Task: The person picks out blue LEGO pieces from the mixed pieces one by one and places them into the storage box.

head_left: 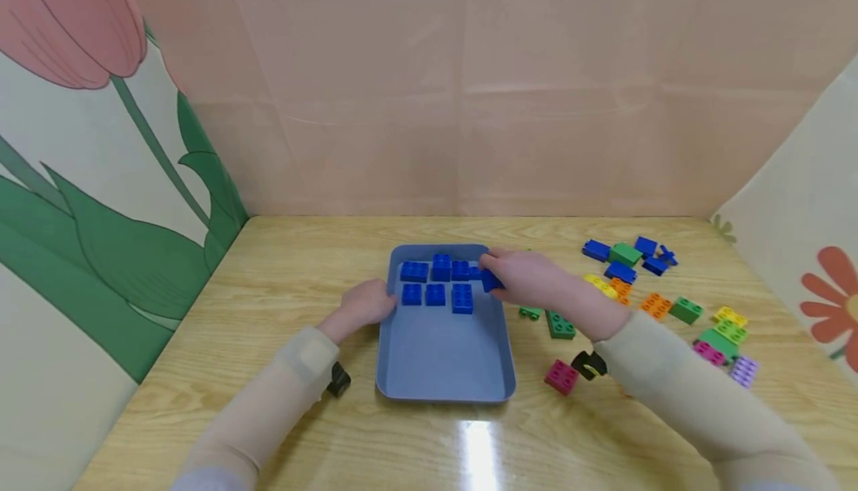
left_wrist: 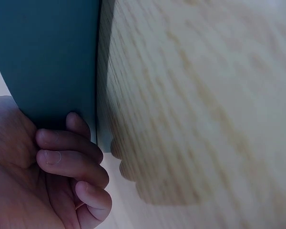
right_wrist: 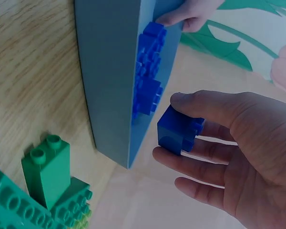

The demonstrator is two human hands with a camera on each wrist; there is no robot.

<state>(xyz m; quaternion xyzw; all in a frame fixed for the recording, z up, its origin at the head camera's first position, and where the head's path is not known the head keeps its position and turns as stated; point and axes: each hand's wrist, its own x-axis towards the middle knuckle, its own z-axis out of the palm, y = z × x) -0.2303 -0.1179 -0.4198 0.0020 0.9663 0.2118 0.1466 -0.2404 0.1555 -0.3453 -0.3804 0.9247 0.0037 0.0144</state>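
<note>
A blue-grey tray (head_left: 442, 357) lies on the wooden table with several blue bricks (head_left: 462, 299) in two rows in its far half. My left hand (head_left: 367, 302) holds the tray's left wall; in the left wrist view its curled fingers (left_wrist: 71, 162) lie against the outside of that wall. Over the tray's far right side, my right hand (head_left: 529, 276) pinches a blue brick (right_wrist: 174, 129) between thumb and fingers. The right wrist view shows this brick's studs facing the palm. It is held beside the tray's rim, apart from the bricks inside.
Right of the tray lie loose bricks: green (head_left: 560, 325), magenta (head_left: 561, 377), orange (head_left: 655, 305), purple (head_left: 744, 371) and yellow. A group of blue bricks (head_left: 620, 273) lies farther back with a green brick (head_left: 625, 255). Fabric screens (head_left: 429, 103) stand behind and beside the table.
</note>
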